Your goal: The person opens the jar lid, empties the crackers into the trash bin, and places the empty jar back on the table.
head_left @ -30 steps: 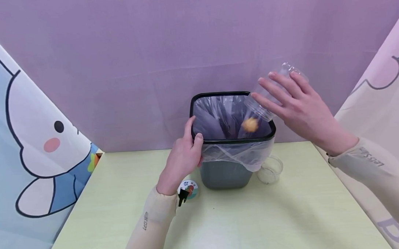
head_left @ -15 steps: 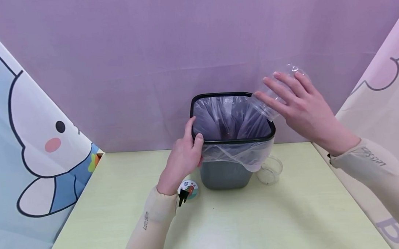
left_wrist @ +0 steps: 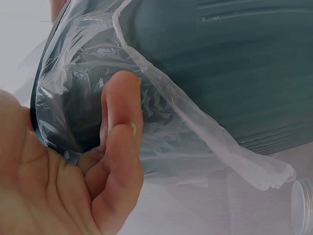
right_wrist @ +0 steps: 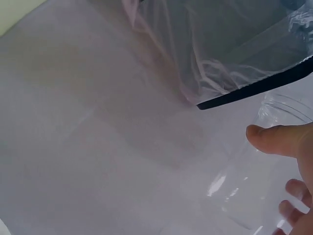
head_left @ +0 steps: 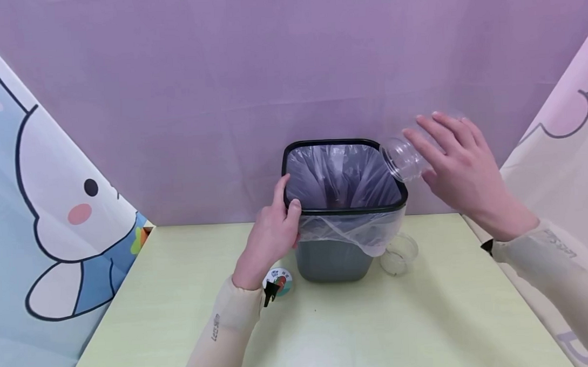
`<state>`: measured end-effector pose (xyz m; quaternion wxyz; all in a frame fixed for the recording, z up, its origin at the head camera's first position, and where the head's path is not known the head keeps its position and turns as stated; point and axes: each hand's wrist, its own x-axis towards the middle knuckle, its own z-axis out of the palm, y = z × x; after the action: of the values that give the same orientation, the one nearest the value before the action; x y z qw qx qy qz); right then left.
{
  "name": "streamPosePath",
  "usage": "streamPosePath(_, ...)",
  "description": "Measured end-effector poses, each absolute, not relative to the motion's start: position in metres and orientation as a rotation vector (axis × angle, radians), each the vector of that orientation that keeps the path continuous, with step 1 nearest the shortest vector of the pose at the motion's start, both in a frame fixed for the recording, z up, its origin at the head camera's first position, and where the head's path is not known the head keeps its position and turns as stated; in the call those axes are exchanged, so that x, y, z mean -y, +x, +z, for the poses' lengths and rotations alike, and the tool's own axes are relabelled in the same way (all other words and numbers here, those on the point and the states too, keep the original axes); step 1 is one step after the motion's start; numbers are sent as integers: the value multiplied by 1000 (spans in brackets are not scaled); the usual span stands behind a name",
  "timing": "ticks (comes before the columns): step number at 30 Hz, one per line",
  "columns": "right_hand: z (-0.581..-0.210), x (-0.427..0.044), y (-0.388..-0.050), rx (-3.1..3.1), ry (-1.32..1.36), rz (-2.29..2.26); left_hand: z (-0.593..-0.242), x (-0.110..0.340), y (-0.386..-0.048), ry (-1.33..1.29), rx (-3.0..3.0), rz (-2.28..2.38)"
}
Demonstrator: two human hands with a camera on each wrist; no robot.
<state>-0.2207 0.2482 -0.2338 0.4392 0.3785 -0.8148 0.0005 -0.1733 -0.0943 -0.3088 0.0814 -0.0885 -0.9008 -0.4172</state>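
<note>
A grey bin [head_left: 333,263] with a black rim stands on the table, lined with a clear plastic bag [head_left: 342,173] folded over the rim. At its left side my left hand [head_left: 271,227] grips the rim, thumb on the near edge; in the left wrist view its fingers [left_wrist: 122,107] curl against the bagged outside wall. My right hand [head_left: 463,167] holds a clear plastic jar [head_left: 402,158] at the bin's right edge, tilted with its mouth toward the bin. The right wrist view shows thumb and fingers around the jar [right_wrist: 244,186]. The bottom of the bin is hidden.
Right of the bin, a clear round container [head_left: 399,255] sits on the pale yellow table [head_left: 377,326]. A round lid with a red and green picture [head_left: 284,278] lies left of the bin, partly behind my left wrist. A purple cloth [head_left: 198,100] hangs behind.
One second ago an orange-yellow lump was dropping from the jar into the bin; it is out of sight now. The jar has drawn right and tipped closer to level. My left hand keeps its grip.
</note>
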Motion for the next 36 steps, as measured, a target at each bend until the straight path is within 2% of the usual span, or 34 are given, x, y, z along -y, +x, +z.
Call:
streamPosePath(13,-266,-268,-213,2110,712,360,-309,95,-173,-258,2695,-1242)
streamPosePath(23,-309,-291,-204,2285,408,608,-309,92,-174,-263,2690,-1236)
streamPosePath(36,-370,-305,-207,2371,238,824,-310,92,-175,-249,2686,-1251)
